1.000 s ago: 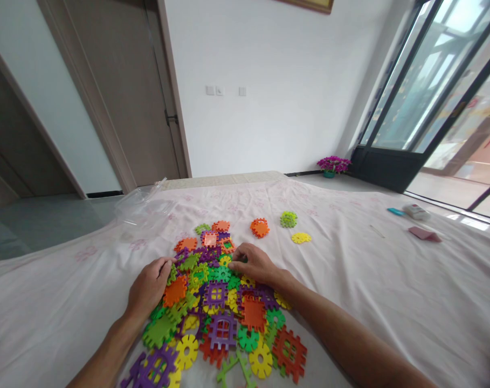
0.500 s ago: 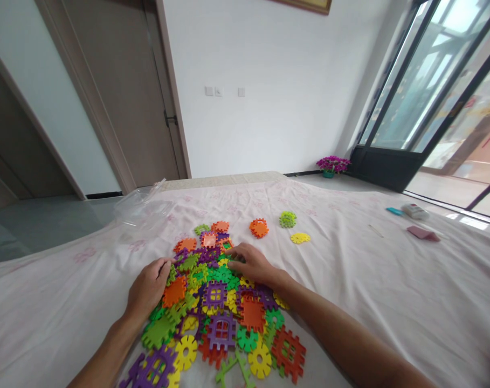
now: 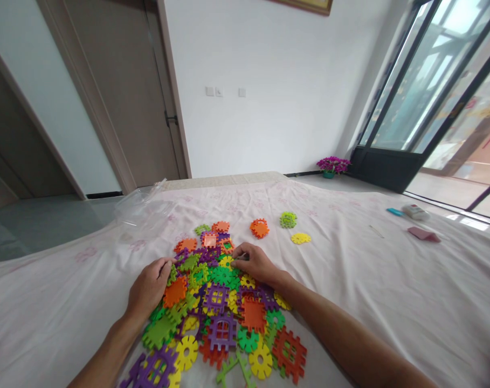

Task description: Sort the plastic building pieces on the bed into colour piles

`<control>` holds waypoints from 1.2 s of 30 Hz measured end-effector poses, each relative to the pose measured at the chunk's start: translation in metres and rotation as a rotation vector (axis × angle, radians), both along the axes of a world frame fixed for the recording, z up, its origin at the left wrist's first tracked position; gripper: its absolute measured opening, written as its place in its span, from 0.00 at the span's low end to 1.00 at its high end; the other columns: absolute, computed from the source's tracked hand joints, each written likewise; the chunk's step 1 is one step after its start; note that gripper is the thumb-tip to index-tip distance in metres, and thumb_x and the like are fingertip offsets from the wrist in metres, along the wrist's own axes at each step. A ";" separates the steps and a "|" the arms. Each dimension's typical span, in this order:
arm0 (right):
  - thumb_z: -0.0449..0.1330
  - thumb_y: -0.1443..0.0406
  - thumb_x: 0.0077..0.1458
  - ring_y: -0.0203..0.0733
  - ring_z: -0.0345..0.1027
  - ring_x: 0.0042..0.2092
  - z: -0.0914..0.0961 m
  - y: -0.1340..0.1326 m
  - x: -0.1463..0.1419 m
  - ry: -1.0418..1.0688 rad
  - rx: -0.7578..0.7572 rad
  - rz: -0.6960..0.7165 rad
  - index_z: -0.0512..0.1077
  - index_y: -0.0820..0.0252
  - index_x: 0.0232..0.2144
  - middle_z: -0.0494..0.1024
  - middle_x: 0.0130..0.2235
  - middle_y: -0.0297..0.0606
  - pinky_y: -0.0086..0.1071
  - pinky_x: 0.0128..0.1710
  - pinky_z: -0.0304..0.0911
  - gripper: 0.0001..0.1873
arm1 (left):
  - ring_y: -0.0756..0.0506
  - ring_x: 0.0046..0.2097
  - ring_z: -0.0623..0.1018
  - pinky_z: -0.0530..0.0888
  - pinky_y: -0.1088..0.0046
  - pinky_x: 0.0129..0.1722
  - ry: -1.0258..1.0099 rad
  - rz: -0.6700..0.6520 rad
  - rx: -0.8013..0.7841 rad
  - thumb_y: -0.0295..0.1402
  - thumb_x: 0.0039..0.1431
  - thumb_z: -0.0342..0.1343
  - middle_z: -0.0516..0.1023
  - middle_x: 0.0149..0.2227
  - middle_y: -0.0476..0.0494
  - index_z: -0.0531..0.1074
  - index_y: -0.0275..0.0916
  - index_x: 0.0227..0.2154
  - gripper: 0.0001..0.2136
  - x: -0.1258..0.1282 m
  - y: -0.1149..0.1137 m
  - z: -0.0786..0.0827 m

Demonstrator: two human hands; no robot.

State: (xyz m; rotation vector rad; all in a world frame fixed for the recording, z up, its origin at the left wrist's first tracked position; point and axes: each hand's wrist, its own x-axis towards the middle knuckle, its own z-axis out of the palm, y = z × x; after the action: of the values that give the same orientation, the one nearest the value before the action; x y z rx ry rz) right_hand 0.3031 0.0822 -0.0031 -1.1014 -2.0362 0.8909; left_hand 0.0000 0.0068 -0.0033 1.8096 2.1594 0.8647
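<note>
A heap of flat plastic interlocking pieces lies on the cloth between my hands. At its upper right, my right hand has thumb and fingers drawn together at the edge of a yellow notched disc. Green notched discs lie just below it. My left hand rests against the heap's left edge, fingers loosely bent, thumb a little apart, and no piece visible in it. Closest to it are a purple piece and an orange square piece. Its fingertips are partly hidden.
Apart from the heap lie an orange piece, a light green piece and a yellow disc. A clear plastic bag sits at the back left. A folded pink item and a white packet are at the right.
My right hand has shifted slightly right, and its fingers have closed together at the yellow disc, which now shows more fully. My left hand has stayed in place.
</note>
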 end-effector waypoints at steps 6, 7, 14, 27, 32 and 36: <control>0.60 0.60 0.53 0.33 0.64 0.28 0.009 -0.004 0.006 0.031 -0.055 0.002 0.73 0.62 0.29 0.75 0.27 0.32 0.25 0.27 0.58 0.10 | 0.46 0.49 0.76 0.68 0.74 0.47 -0.002 0.003 -0.010 0.43 0.63 0.40 0.79 0.47 0.50 0.74 0.46 0.41 0.17 -0.001 0.001 -0.001; 0.60 0.61 0.53 0.33 0.64 0.28 0.009 -0.004 0.006 0.039 -0.055 0.004 0.73 0.62 0.29 0.74 0.27 0.32 0.25 0.27 0.58 0.09 | 0.45 0.50 0.76 0.68 0.74 0.47 -0.003 -0.001 -0.010 0.43 0.64 0.40 0.79 0.47 0.49 0.74 0.46 0.41 0.17 -0.001 0.001 -0.002; 0.57 0.61 0.53 0.35 0.65 0.30 0.007 0.007 0.013 0.123 0.023 -0.109 0.70 0.62 0.27 0.74 0.27 0.33 0.26 0.29 0.59 0.09 | 0.45 0.50 0.75 0.66 0.72 0.50 -0.009 0.001 -0.033 0.43 0.64 0.39 0.79 0.48 0.48 0.73 0.46 0.43 0.18 0.001 -0.001 0.001; 0.55 0.60 0.51 0.36 0.65 0.29 0.028 0.053 0.127 -0.358 0.143 -0.671 0.73 0.59 0.25 0.75 0.26 0.34 0.28 0.27 0.50 0.10 | 0.45 0.50 0.76 0.67 0.73 0.49 -0.009 -0.004 0.005 0.43 0.64 0.41 0.79 0.48 0.49 0.74 0.47 0.43 0.17 -0.001 0.000 0.000; 0.56 0.56 0.50 0.38 0.66 0.30 0.028 0.057 0.160 -0.479 0.019 -0.764 0.75 0.58 0.26 0.76 0.28 0.36 0.29 0.25 0.48 0.13 | 0.45 0.49 0.76 0.68 0.74 0.47 -0.010 -0.003 0.014 0.42 0.63 0.42 0.80 0.47 0.50 0.75 0.47 0.43 0.17 0.000 -0.001 0.000; 0.56 0.56 0.49 0.41 0.68 0.33 0.025 0.057 0.167 -0.574 -0.028 -0.810 0.76 0.56 0.28 0.77 0.32 0.39 0.30 0.26 0.49 0.13 | 0.45 0.48 0.77 0.69 0.74 0.46 -0.005 0.004 0.016 0.42 0.63 0.42 0.80 0.46 0.50 0.75 0.47 0.42 0.17 0.002 -0.002 0.003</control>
State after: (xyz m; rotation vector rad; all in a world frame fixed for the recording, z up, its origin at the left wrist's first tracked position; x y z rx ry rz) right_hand 0.4698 0.1397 0.0224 -2.1522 -1.6906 0.1882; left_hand 0.0019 0.0050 0.0001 1.8098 2.1596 0.8889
